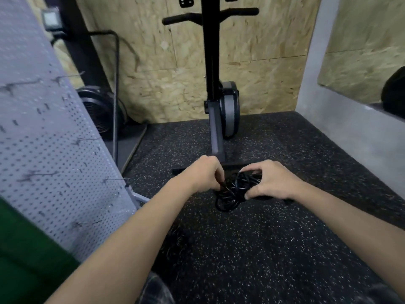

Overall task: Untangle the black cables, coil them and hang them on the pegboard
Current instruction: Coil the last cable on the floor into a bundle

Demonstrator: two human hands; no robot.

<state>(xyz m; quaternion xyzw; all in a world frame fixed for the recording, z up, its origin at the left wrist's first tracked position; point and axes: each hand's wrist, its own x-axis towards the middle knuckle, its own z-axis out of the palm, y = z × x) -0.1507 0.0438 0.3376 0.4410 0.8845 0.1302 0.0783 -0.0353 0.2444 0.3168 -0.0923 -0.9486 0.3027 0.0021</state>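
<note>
As left hand (205,174) and right hand (271,182) hold black cables (232,193), pegboard (54,150) flanks left.

black cables (232,191): bunching in a glossy tangle of loops, low down, near the pegboard's lower edge and to its right.
pegboard (50,150): standing grey and perforated, carrying thin wire hooks.

Two hands (205,174) (272,182), one cable bundle (230,195), one pegboard (43,150).
</note>
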